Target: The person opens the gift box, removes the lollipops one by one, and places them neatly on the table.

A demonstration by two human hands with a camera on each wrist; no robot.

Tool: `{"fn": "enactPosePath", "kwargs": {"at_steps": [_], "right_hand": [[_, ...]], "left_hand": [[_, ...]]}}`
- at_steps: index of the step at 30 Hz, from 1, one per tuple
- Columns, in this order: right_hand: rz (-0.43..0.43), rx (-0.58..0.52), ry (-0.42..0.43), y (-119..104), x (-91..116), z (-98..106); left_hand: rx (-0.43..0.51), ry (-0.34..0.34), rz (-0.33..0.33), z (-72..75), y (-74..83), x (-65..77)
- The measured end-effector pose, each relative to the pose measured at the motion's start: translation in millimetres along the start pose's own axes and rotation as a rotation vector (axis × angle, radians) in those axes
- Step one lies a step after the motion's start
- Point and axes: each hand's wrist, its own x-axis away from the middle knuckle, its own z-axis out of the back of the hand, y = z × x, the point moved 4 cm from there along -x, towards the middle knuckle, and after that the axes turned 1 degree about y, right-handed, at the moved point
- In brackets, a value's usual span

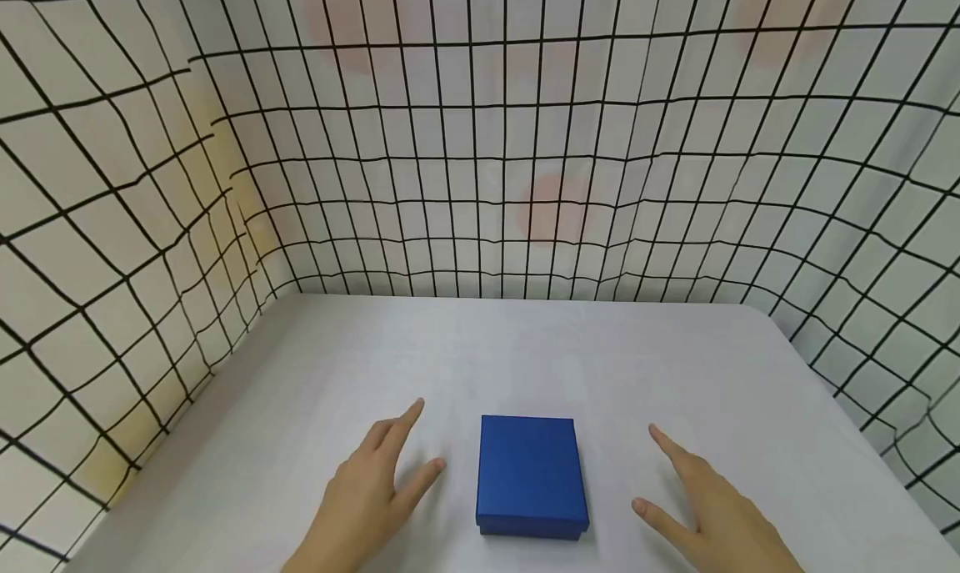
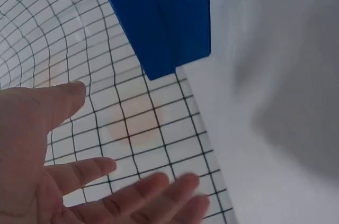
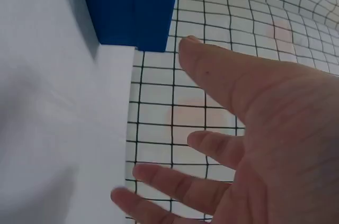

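Note:
A blue box with a fitted lid lies on the white table, between my two hands. My left hand is to the left of it, fingers extended and thumb apart, with a gap to the box. On the other side my right hand is spread the same way, also apart from the box. In the left wrist view the box shows its side and lid edge above the straight fingers. The right wrist view has the box at the top, beyond the thumb.
The white tabletop stretches back behind the box. A black grid net over pale cloth rises along the back and both sides of the table.

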Motion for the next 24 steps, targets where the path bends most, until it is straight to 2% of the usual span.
{"fn": "enactPosePath", "kwargs": {"at_steps": [2, 5, 9, 12, 16, 20, 24], "right_hand": [[-0.039, -0.064, -0.054, -3, 0, -6], [-0.053, -0.156, -0.065, -9, -1, -12], [-0.006, -0.277, -0.056, -17, 0, -17], [0.034, -0.354, -0.082, -20, 2, -21], [0.050, -0.424, -0.148, -22, 1, -29], [0.075, -0.474, -0.202, -25, -1, -35], [0.151, -0.519, -0.231, -28, -2, -35]], "left_hand": [[0.083, -0.027, -0.006, -3.8, -0.4, 0.6], [0.205, -0.101, -0.034, -11.1, -0.1, 0.4], [0.371, -0.252, -0.035, -22.2, -0.1, 0.2], [0.472, -0.326, -0.048, -29.6, -0.2, 1.6], [0.551, -0.390, -0.055, -38.3, 0.4, 3.0], [0.576, -0.441, -0.004, -45.8, 0.3, 2.1], [0.607, -0.456, 0.042, -51.2, -0.3, 2.4]]}}
